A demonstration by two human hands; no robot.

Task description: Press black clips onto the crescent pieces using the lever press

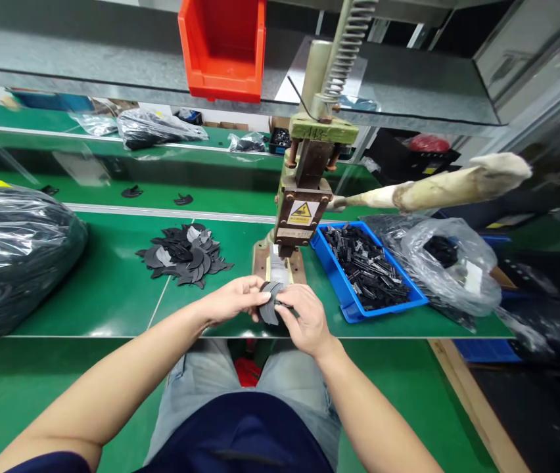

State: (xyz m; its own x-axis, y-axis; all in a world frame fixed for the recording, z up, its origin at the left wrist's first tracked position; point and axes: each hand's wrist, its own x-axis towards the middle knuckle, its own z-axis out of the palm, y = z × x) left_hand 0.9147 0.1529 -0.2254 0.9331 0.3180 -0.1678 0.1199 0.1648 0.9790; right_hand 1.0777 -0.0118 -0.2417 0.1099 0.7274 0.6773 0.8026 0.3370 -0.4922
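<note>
A curved dark grey plastic piece is in my left hand, the thumb pressed on its face and the fingers behind it. My right hand pinches a small black strip at the piece's right edge; its far end is hidden by the fingers. Both hands are close together at the table's front edge, just before the base of a hand press. To their left lies a heap of similar curved dark pieces. On the right, a blue tray holds many small black strips.
The press's long lever sticks out to the right above the tray. A large plastic bag of dark parts stands at left, and a clear bag at right. An orange bin sits on the metal shelf overhead.
</note>
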